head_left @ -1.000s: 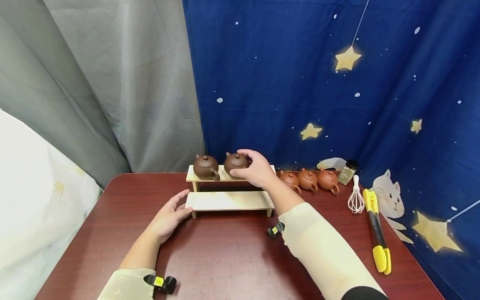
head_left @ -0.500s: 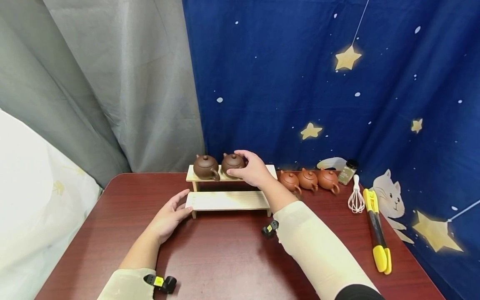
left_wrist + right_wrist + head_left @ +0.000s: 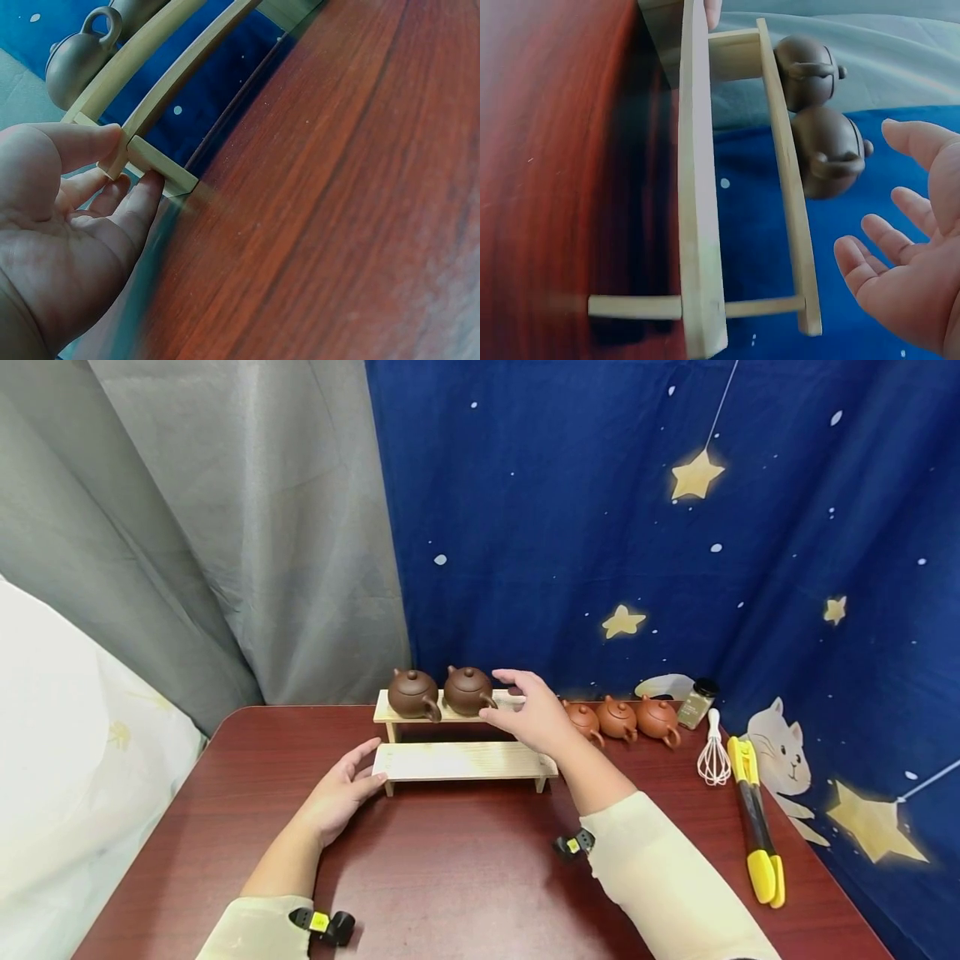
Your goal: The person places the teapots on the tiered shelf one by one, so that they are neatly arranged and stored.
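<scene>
A two-tier wooden shelf [image 3: 457,762] stands at the back of the table. My left hand [image 3: 336,799] pinches the left end of its lower board, the thumb on top and the fingers at the leg, as the left wrist view shows. On the upper tier sit two dark brown teapots, one at the left [image 3: 412,695] and another [image 3: 468,692] beside it, handles towards the front right. Just right of the second teapot, my right hand [image 3: 536,717] is spread with nothing in it. The right wrist view shows a gap between its fingertips [image 3: 896,129] and that teapot [image 3: 829,154].
Several items line the right side of the reddish table [image 3: 450,877]: three orange-brown teapots [image 3: 618,719], a jar with a black lid [image 3: 696,703], a white whisk [image 3: 713,752] and yellow-black tongs [image 3: 756,822]. Curtains hang behind.
My right hand first shifted the second dark teapot slightly left along the upper tier, then let go and drew back to the right. My left hand stays at the shelf's end.
</scene>
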Available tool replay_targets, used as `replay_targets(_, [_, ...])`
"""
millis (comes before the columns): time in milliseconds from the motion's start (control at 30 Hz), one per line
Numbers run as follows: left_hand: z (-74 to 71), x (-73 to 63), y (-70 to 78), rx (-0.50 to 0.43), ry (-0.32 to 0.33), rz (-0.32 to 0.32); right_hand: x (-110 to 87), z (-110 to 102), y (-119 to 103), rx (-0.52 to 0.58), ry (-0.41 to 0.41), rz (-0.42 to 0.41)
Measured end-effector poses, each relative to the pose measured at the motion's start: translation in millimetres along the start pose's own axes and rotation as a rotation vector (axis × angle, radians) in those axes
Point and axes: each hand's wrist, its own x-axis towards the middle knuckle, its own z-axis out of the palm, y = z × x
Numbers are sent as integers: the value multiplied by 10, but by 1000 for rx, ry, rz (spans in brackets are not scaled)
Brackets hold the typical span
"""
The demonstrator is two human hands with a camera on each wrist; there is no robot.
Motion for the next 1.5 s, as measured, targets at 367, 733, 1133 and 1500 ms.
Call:
replay_targets(367, [-26, -68, -4, -4, 5, -6, -546, -251, 323, 17, 81, 24])
replay_targets(733, [-18, -52, -2, -16, -1, -1, -867, -499, 727, 58, 139, 92])
replay_targets(1133, [6, -26, 19, -20, -12, 0, -956, -610, 1044, 54, 187, 182])
replay_targets(1500, [10, 5, 2, -11, -8, 0, -980, -589, 1283, -5, 102, 230])
